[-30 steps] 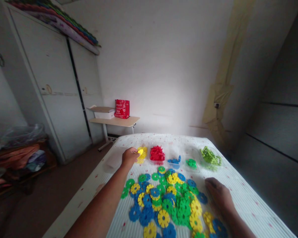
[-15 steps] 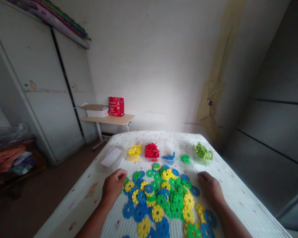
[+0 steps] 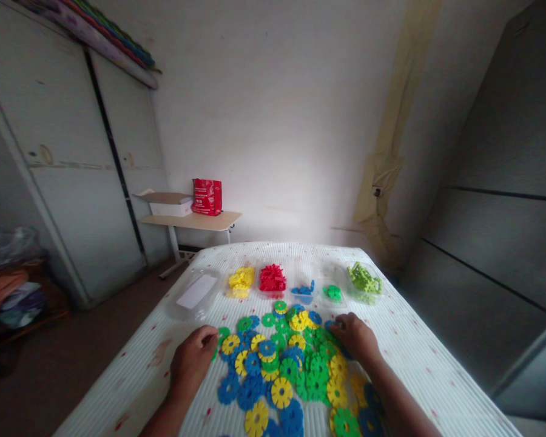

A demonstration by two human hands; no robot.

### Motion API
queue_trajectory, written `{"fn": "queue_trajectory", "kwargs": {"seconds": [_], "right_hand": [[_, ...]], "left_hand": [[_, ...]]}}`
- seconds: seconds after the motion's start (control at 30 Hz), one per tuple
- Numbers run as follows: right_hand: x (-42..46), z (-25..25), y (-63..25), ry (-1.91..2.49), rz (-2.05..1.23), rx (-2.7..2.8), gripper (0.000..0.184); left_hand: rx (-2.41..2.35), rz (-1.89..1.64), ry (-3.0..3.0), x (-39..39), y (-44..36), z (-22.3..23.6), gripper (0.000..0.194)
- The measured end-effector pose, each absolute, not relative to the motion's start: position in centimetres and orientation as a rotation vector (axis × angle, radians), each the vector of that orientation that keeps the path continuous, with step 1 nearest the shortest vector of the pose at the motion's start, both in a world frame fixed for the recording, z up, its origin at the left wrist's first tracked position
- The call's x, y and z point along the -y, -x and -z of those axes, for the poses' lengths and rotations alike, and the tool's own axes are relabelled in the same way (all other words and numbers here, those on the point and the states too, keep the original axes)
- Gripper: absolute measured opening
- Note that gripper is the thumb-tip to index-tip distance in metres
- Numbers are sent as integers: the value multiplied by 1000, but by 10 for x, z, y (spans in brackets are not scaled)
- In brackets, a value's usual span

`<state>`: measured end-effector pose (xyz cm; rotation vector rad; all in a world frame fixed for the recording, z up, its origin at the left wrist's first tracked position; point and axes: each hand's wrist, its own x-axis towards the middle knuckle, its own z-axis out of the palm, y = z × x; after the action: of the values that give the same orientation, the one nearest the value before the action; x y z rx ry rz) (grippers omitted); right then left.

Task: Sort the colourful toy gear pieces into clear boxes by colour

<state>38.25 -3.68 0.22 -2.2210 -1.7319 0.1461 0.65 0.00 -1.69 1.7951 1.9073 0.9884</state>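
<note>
A loose heap of notched plastic discs [image 3: 282,364] in blue, green and yellow covers the near middle of the table. My left hand [image 3: 192,358] rests at the heap's left edge with its fingers curled closed. Nothing shows in it, and a green disc [image 3: 222,334] lies just beside its fingertips. Over the heap's far right edge, my right hand [image 3: 358,338] has its fingers bent together at a blue disc [image 3: 330,325]. The undersides of those fingers are hidden, so what they grip cannot be made out.
Behind the heap stand clear tubs with yellow pieces [image 3: 241,278], red pieces [image 3: 272,278], blue pieces [image 3: 304,291], green discs [image 3: 332,293] and light green pieces [image 3: 364,279]. A clear container with a white card [image 3: 197,292] sits at left. A red bag [image 3: 207,196] stands on a side table.
My right hand has moved left and inward, from beside the heap onto its right edge. My left hand stays closed at the left edge. The view has shifted slightly.
</note>
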Motion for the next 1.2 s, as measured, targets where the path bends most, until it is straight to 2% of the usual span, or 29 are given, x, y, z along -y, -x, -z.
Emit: {"fn": "queue_trajectory", "kwargs": {"seconds": [0.23,0.37,0.5,0.77,1.2], "right_hand": [[27,-7,-380,2191,-294,1717,17],[20,-10,-381,2160,-363,1679,27],[10,-16,-380,2062,-480,1681,27],[-11,-17,-356,1945,-636,1766,40],[-12,-20,-356,2082,-471,1928,17]], "left_hand": [[-1927,-971,-1784,0,-7,17,19],[-1945,-952,-1791,0,-7,17,19],[-1961,-932,-1808,0,-8,19,20],[-1937,-980,-1816,1,-9,20,21],[-1931,-913,-1826,3,-11,16,19]]}}
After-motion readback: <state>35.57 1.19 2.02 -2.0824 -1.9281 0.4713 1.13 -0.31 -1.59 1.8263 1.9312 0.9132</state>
